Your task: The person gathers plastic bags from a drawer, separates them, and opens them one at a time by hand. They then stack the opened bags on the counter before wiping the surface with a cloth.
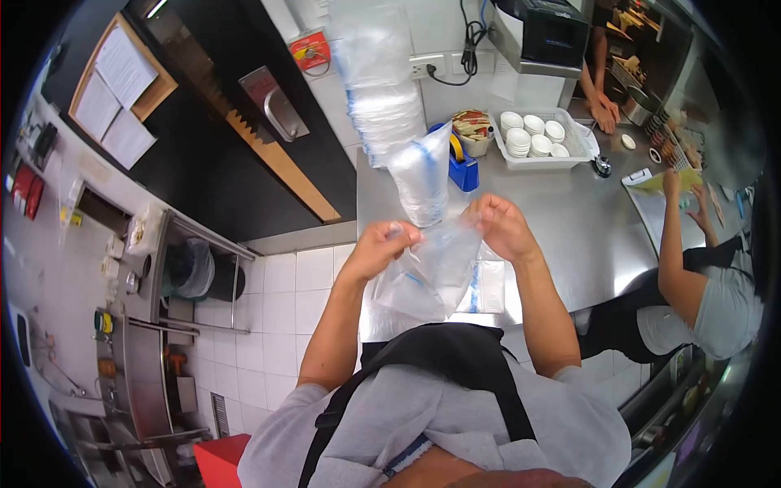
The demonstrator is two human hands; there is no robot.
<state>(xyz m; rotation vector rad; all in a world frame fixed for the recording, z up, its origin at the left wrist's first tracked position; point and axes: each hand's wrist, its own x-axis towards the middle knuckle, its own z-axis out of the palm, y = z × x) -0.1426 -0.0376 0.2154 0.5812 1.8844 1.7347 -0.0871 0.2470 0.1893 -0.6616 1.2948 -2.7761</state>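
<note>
Between my two hands a clear plastic bag [431, 281] is stretched above the near edge of the steel counter. My left hand [382, 248] pinches its left upper edge, thumb against fingers. At the opposite upper edge, my right hand [500, 226] also grips it with closed fingers. Below my right hand lies a flat pack of bags [488, 286] with blue print. Just beyond my hands a bundle of clear bags [421, 175] leans against a tall stack of clear plastic bags [386, 122].
A blue tape dispenser [464, 171], a tub of packets [472, 130] and a white basket [569, 159] of small white cups line the counter [561, 236]. A black printer [549, 37] sits above. Right, a co-worker [691, 285] handles yellow paper. A dark door [244, 106] stands left.
</note>
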